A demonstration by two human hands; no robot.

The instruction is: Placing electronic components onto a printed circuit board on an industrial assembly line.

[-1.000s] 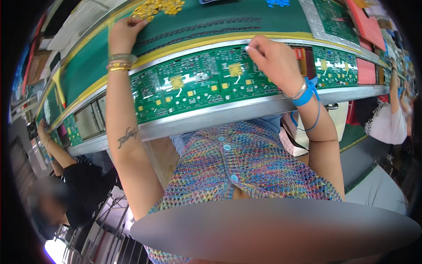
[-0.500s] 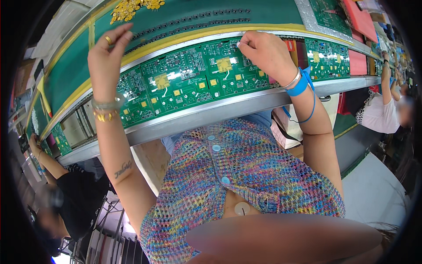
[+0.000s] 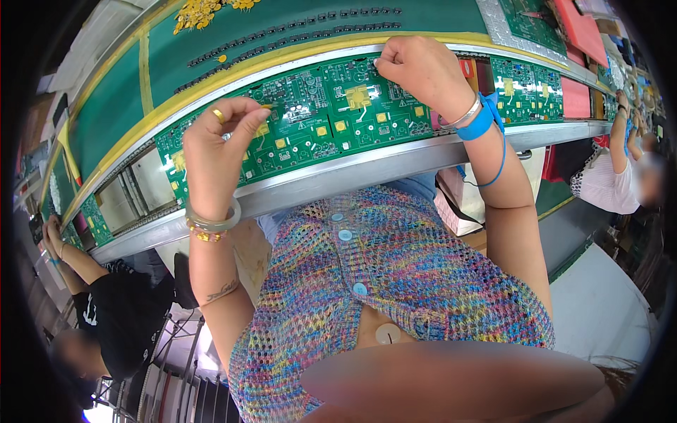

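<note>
My left hand [image 3: 220, 151] hovers over the green circuit boards [image 3: 303, 141], thumb and forefinger pinched together. Whatever lies between those fingertips is too small to make out. Over the far edge of the boards, my right hand [image 3: 423, 74] has its fingers curled and closed; anything inside them is hidden. Yellow patches and many small parts dot the boards, which sit side by side in a metal rail [image 3: 296, 185]. Beyond them, on a green mat, run rows of small black components [image 3: 303, 28]. One yellow disc-shaped part [image 3: 222, 58] lies among these rows.
A pile of yellow disc-shaped parts [image 3: 201, 14] rests at the far left of the mat. Pink foam [image 3: 578, 32] and another green board [image 3: 525, 25] are at the far right. Co-workers sit at both sides; a black sleeve [image 3: 130, 303] shows at left.
My left hand has come from the mat toward me and rightward, now over the boards. The yellow disc among the black rows now shows. My right hand has shifted slightly up and left, still closed.
</note>
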